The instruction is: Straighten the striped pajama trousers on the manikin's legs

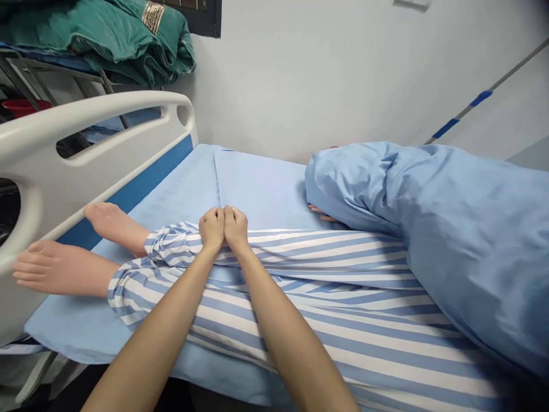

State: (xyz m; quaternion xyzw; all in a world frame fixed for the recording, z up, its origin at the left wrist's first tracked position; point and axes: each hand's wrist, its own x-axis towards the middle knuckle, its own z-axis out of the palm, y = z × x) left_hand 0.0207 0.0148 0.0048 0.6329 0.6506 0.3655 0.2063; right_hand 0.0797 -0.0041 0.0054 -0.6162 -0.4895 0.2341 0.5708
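Observation:
A figure with smooth, doll-like bare feet (47,268) lies on the bed in blue-and-white striped trousers (343,320). My left hand (211,228) and my right hand (235,228) are side by side, thumbs together, on the far trouser leg (291,246) below the knee. Both are closed, knuckles up, with the fingers curled over the leg's far side. The fingertips are hidden, so how much cloth or leg they grip does not show. The near leg lies under my forearms.
A light blue quilt (429,206) is folded back over the upper body; some fingertips (321,213) poke out beneath it. The footboard (128,137) rises at the left, beside the light blue sheet (261,183). Green bedding (111,34) is piled behind it. A white wall (317,74) borders the far side.

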